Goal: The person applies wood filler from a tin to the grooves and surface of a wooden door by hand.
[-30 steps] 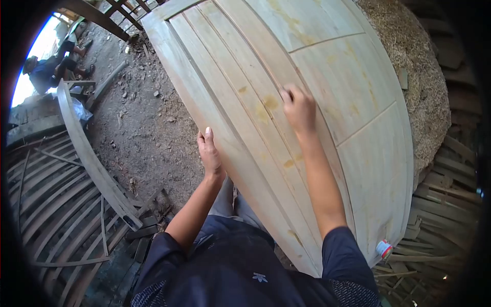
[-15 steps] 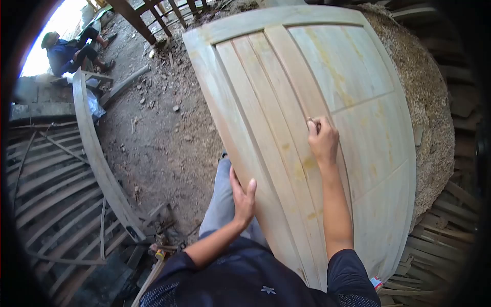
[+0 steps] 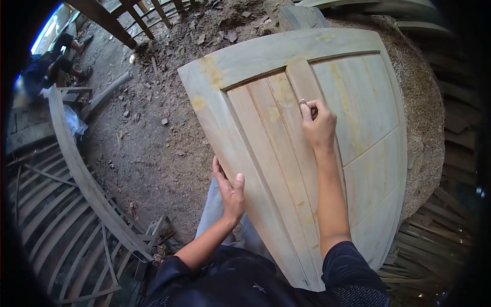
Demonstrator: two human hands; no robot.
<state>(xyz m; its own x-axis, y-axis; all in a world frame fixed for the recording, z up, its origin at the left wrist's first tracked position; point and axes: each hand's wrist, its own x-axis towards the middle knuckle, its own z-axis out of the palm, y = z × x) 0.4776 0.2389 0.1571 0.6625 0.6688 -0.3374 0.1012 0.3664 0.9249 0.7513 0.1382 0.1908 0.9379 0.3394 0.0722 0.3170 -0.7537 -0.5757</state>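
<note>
A pale wooden door (image 3: 266,169) with recessed panels and yellowish stains lies tilted in front of me. My left hand (image 3: 232,199) holds its left edge, with the thumb over the face and the fingers along the side. My right hand (image 3: 320,125) is closed in a pinch on a small, rounded, greyish-brown piece (image 3: 303,102); its exact kind is too small to tell. That hand is at the middle upright of the door, by the edge of the narrow left panel.
Wood shavings (image 3: 422,123) are heaped along the door's right side. A curved timber (image 3: 76,148) and many slats lie at left on the dirt floor (image 3: 163,138). A person (image 3: 51,66) sits at the upper left. A wooden block (image 3: 303,18) is beyond the door's top.
My view has shifted, so the door's top sits lower in the picture. My right hand, still pinching the small piece, is nearer the door's top end. My left hand keeps its hold.
</note>
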